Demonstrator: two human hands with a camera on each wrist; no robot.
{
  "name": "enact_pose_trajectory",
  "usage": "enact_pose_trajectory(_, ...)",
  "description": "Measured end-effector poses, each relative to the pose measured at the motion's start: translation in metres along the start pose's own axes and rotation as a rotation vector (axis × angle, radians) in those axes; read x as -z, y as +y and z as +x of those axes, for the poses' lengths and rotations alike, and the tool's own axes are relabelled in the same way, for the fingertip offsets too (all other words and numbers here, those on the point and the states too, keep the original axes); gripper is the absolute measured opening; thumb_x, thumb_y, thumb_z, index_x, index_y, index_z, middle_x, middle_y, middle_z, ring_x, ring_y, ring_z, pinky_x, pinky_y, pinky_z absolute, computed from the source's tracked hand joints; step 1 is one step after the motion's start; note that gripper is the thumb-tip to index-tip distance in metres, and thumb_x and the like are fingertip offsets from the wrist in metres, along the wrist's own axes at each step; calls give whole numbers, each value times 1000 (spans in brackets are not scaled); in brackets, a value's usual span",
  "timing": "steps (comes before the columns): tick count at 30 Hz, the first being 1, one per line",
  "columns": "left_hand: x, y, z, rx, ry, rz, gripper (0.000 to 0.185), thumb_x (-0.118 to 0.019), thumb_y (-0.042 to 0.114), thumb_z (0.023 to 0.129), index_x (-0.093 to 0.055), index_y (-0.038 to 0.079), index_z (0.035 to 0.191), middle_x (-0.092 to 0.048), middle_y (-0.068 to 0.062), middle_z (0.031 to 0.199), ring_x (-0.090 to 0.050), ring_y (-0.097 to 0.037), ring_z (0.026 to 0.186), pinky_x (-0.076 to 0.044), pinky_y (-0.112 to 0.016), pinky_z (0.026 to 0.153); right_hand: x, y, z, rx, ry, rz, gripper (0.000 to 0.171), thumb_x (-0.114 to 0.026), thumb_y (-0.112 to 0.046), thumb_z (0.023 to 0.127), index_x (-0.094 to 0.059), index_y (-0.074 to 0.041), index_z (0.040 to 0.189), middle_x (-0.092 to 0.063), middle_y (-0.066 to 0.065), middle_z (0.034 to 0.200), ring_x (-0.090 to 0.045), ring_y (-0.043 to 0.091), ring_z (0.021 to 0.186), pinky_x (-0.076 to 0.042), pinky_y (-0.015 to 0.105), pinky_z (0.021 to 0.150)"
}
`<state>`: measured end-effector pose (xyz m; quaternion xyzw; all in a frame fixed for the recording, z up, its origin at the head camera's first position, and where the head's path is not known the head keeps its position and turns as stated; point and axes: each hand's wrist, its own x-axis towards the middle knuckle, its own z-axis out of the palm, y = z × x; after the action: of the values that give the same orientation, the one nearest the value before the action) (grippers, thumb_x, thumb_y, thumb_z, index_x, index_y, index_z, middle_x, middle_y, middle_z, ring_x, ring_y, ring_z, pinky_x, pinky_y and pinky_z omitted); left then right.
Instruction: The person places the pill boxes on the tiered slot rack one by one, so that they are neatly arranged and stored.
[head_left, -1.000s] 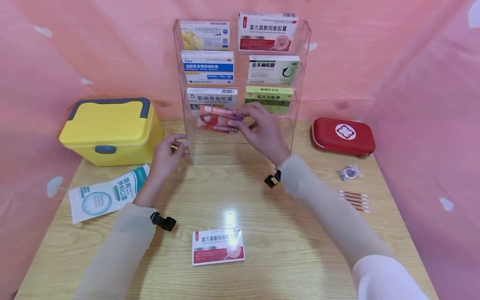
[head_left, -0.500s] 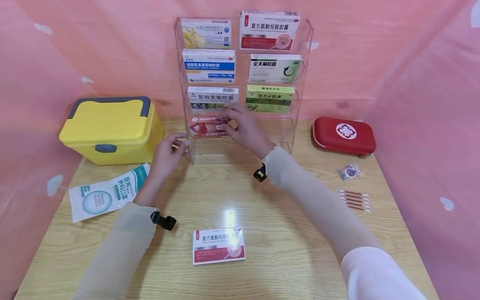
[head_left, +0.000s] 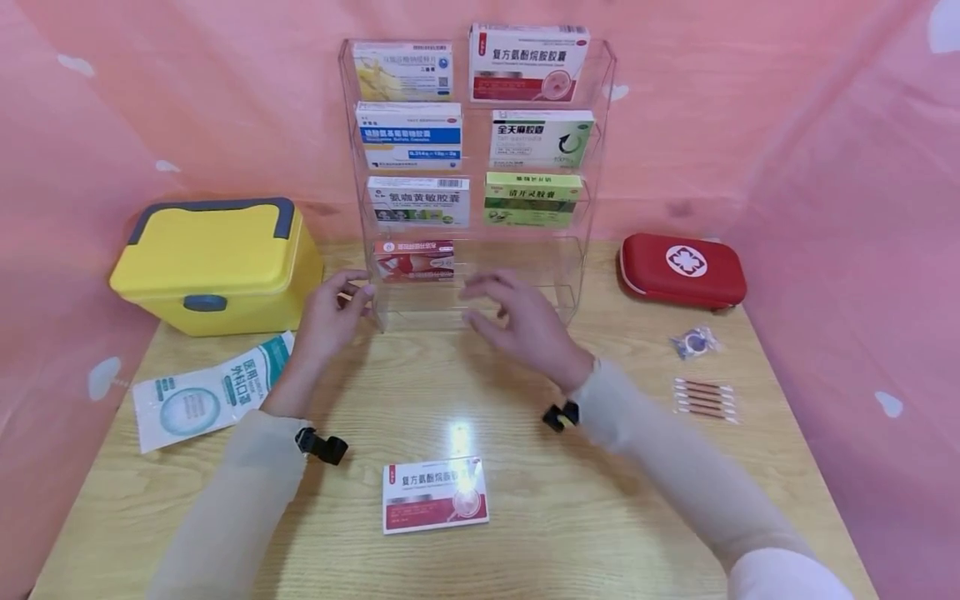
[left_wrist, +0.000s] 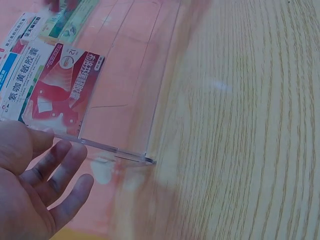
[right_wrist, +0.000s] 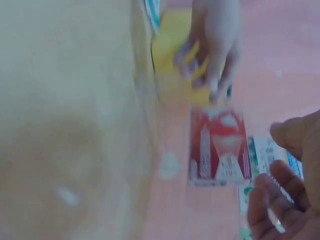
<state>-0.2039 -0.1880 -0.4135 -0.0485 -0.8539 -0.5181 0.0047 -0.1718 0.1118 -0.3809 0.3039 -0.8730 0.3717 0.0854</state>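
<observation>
A clear display rack (head_left: 517,318) stands at the back of the table. In the left half of its lowest tier sits a red medicine box (head_left: 415,262), its front also showing in the left wrist view. My left hand (head_left: 333,317) holds the rack's left side edge with thumb and fingertips. To the right of the red box, in front of the lowest tier, my right hand (head_left: 525,329) has nothing in its spread fingers and is blurred. Medicine boxes fill both sides of the upper tiers, among them a green box (head_left: 534,200) and a white-and-grey box (head_left: 417,202).
A white-and-red medicine box (head_left: 435,496) lies near the table's front. On the left are a yellow case (head_left: 213,267) and a mask packet (head_left: 210,396). On the right lie a red first-aid pouch (head_left: 682,271), a small wrapped roll (head_left: 695,342) and several cotton swabs (head_left: 705,398).
My right hand moved the red box leftward into the rack's lowest tier and let it go, then drew back to the right. My left hand stayed at the rack's edge.
</observation>
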Motion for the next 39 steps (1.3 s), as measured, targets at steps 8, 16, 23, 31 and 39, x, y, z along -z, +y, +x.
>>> enact_pose_trajectory(8, 8, -3, -3, 46, 0, 17, 37, -59, 31, 104, -62, 11, 134, -64, -12, 105, -70, -33, 90, -53, -25, 65, -19, -23, -100, -64, -317, 0, 49, -76, -42, 92, -67, -16, 132, -50, 5, 147, -44, 21, 135, -40, 43, 108)
enact_pose_trajectory(16, 6, -4, -4, 24, 17, 19, 35, -60, 28, 104, -63, 9, 133, -65, -14, 103, -71, -36, 88, -53, -24, 64, -44, -35, -145, -36, -431, -70, 69, -74, -61, 86, -63, -19, 140, -34, 14, 158, -24, 35, 147, -29, 61, 110)
enact_pose_trajectory(23, 3, -2, -2, 32, 7, 19, 34, -60, 27, 104, -63, 10, 133, -65, -13, 103, -70, -34, 88, -51, -23, 63, -52, -38, -152, -66, -379, -46, 43, -78, -46, 89, -69, -25, 125, -39, 7, 156, -28, 27, 144, -29, 55, 108)
enact_pose_trajectory(31, 1, -2, -1, 22, 8, 20, 33, -60, 25, 104, -63, 10, 133, -64, -13, 103, -70, -34, 87, -52, -23, 64, -54, -37, -143, -124, -240, 128, 27, -80, -24, 91, -69, -24, 115, -54, 0, 139, -50, 12, 127, -43, 36, 105)
enact_pose_trajectory(39, -1, -2, -1, 21, -7, 19, 34, -60, 27, 104, -63, 9, 133, -64, -12, 104, -70, -34, 87, -50, -24, 64, -52, -45, -150, -77, -196, 145, 24, -78, -22, 92, -70, -21, 114, -59, -5, 130, -56, 11, 120, -47, 35, 101)
